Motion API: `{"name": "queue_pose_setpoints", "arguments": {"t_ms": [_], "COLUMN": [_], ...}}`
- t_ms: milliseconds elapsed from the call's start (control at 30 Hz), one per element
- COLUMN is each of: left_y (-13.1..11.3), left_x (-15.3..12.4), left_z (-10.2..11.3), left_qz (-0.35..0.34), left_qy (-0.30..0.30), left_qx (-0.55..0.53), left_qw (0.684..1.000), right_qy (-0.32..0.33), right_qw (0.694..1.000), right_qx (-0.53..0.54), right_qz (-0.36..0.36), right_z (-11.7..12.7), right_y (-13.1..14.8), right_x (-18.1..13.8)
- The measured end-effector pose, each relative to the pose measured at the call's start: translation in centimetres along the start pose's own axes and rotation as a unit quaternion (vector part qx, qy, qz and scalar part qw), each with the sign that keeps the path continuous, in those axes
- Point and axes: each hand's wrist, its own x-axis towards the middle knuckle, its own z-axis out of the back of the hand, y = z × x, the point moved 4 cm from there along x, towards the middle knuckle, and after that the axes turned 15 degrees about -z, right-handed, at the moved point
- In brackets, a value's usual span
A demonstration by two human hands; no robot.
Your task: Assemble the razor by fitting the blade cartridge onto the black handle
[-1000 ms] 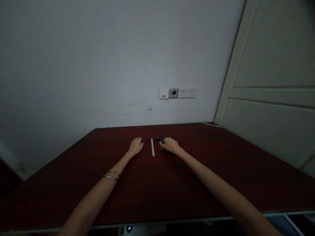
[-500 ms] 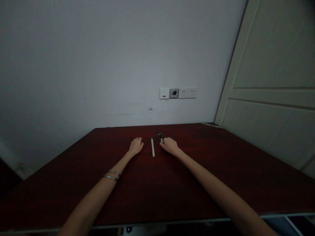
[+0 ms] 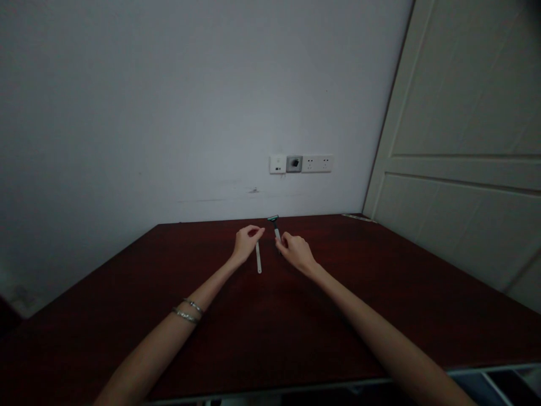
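Observation:
My right hand (image 3: 297, 251) grips a razor (image 3: 277, 231) by the lower part of its white handle. The razor's dark head with a green strip points up and away, toward the wall. Just left of it is my left hand (image 3: 247, 243), its thumb and forefinger brought together at the tips beside the razor; whether anything is between them I cannot make out. Below those fingers lies a thin white strip (image 3: 258, 259) with a small hole at its near end. The left hand hides the strip's far end.
Both forearms rest over a dark red wooden table (image 3: 270, 327). Behind it rises a pale wall with a row of sockets (image 3: 301, 164). A panelled door (image 3: 460, 169) stands at the right, and a flat pale strip (image 3: 358, 217) lies at the table's back right edge.
My left hand has moved right, from the table to above the far end of the white strip, and its fingers have come together. The razor in my right hand has been raised and shows more.

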Motion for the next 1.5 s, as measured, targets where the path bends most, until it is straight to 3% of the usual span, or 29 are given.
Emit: {"name": "queue_pose_setpoints", "arguments": {"t_ms": [167,433,633,767,867,967,1100,1200,1300,1500], "left_y": [-2.5,-1.9,-2.4,-2.3,-1.8,-1.3,-1.0,-1.2,-1.4,-1.2], "left_x": [-0.3,-0.9,-1.1,-1.1,-1.1,-1.1,-1.2,-1.2,-1.2,-1.3], "left_z": [-2.0,-2.6,-2.7,-2.3,-2.1,-2.0,-2.3,-2.6,-2.7,-3.0], "left_qz": [0.032,0.078,0.111,0.113,0.126,0.139,0.145,0.138,0.131,0.138], "left_qy": [0.045,0.032,0.027,0.034,0.047,0.062,0.087,0.102,0.106,0.106], "left_qx": [-0.085,-0.157,-0.217,-0.232,-0.243,-0.263,-0.297,-0.328,-0.348,-0.364], "left_qw": [0.995,0.984,0.970,0.966,0.961,0.953,0.940,0.929,0.922,0.915], "right_qy": [0.008,0.026,-0.003,-0.019,-0.010,0.051,0.194,0.250,0.255,0.236], "right_qw": [1.000,0.999,0.998,0.989,0.962,0.914,0.801,0.735,0.714,0.718], "right_qx": [-0.019,0.003,0.029,0.127,0.269,0.402,0.560,0.618,0.639,0.643], "right_qz": [0.020,0.035,0.062,0.073,0.050,-0.004,-0.087,-0.121,-0.133,-0.123], "right_z": [0.3,0.1,0.3,0.7,0.7,-0.3,-2.2,-2.8,-2.9,-3.0], "right_y": [0.6,1.1,0.9,0.7,0.4,0.1,0.0,0.1,0.1,-0.1], "right_x": [-1.0,-1.4,-1.5,-1.6,-1.3,-0.6,-0.1,-0.1,-0.2,0.0]}}
